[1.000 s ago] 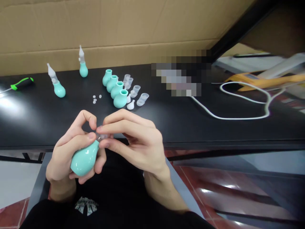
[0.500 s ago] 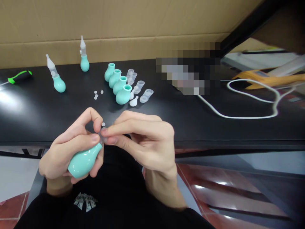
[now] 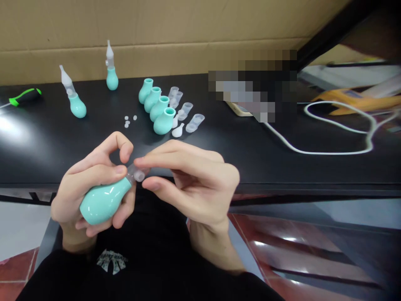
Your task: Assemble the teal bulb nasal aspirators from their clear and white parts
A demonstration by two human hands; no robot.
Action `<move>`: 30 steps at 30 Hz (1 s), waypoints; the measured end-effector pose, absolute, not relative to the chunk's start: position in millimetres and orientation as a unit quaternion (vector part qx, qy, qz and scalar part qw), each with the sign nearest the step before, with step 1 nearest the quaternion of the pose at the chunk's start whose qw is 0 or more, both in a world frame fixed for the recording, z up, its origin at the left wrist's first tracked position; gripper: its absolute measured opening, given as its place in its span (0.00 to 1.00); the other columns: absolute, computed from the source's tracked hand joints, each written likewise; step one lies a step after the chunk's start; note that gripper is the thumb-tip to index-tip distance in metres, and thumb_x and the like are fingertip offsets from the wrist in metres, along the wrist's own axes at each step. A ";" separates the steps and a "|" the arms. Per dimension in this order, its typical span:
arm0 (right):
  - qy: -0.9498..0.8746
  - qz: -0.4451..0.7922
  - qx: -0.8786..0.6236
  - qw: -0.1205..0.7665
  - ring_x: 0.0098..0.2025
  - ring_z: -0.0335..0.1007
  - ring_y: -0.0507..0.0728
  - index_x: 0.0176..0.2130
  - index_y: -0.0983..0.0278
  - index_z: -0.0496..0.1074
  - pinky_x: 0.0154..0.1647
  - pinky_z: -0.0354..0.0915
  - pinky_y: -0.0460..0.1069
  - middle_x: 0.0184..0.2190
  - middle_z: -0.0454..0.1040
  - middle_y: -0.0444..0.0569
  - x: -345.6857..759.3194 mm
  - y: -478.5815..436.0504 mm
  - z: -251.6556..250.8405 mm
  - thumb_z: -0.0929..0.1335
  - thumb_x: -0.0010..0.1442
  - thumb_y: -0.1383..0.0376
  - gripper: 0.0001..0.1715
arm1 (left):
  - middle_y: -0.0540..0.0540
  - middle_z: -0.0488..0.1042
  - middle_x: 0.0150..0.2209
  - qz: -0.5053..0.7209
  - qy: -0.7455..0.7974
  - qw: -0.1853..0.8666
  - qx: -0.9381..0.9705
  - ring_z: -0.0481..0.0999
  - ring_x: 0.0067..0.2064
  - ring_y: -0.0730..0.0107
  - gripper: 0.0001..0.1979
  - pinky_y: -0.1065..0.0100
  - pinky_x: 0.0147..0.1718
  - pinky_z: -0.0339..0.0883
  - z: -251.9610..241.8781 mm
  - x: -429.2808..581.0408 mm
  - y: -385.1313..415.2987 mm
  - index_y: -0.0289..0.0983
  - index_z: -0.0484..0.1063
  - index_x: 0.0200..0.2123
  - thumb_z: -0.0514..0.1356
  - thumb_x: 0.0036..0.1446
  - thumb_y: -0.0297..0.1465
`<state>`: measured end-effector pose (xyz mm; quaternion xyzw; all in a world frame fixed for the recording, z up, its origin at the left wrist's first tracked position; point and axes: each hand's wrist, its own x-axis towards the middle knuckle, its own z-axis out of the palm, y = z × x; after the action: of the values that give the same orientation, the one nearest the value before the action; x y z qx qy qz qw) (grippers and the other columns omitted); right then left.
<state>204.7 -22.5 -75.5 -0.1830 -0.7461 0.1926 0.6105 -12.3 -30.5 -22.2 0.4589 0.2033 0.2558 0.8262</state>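
Observation:
My left hand point(image 3: 97, 184) is wrapped round a shiny mint-green bulb point(image 3: 105, 200), which lies tilted with its neck up to the right. A clear plastic tube piece point(image 3: 135, 172) with a small round side port sits in the neck. At that piece is my right hand point(image 3: 191, 184), its index fingertip touching the clear plastic and its thumb apart from it. Several open mint bulbs point(image 3: 163, 122) stand in a slanting row on the black table point(image 3: 266, 167). Beside them lie clear tube pieces point(image 3: 194, 123) and white tips point(image 3: 178, 131).
Two assembled bulbs with tips, one leaning point(image 3: 77, 106) and one upright point(image 3: 112, 79), are at the back left. Several tiny white pieces point(image 3: 127, 122) lie nearer. A green-black screwdriver point(image 3: 26, 97) is far left; a white cable point(image 3: 319, 153) loops at right.
The thumb and index finger of my right hand have parted, uncovering the clear piece and its side port. My left hand and the held bulb have shifted slightly left and up.

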 end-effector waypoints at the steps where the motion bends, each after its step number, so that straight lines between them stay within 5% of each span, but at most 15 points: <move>1: -0.750 0.190 -0.189 0.605 0.35 0.82 0.52 0.44 0.62 0.86 0.36 0.79 0.46 0.37 0.86 0.47 205.5 -22.9 -75.3 0.77 0.71 0.66 0.02 | 0.47 0.82 0.30 0.257 0.207 0.826 0.458 0.67 0.14 0.77 0.04 0.81 0.13 0.62 -22.2 -12.0 -30.6 0.43 0.57 0.46 0.51 0.78 0.30; 24: -0.722 0.238 -0.236 0.605 0.27 0.77 0.50 0.35 0.58 0.86 0.29 0.74 0.46 0.29 0.84 0.41 207.1 -24.5 -70.9 0.78 0.68 0.70 0.09 | 0.50 0.80 0.29 0.248 0.167 0.848 0.438 0.67 0.14 0.78 0.04 0.83 0.13 0.59 -30.9 -3.3 -28.8 0.44 0.59 0.45 0.52 0.77 0.30; 30: -0.673 0.341 -0.201 0.625 0.30 0.82 0.51 0.43 0.57 0.88 0.31 0.78 0.46 0.34 0.87 0.42 208.1 -23.9 -75.0 0.79 0.68 0.69 0.07 | 0.47 0.80 0.29 0.214 0.113 0.899 0.365 0.67 0.12 0.75 0.03 0.79 0.11 0.62 -28.6 -3.4 -19.9 0.43 0.60 0.45 0.52 0.74 0.28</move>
<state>208.1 -23.9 -75.0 -0.2015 -0.6726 0.3415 0.6249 -3.4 -19.9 -28.6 0.3652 0.1125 0.2136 0.8991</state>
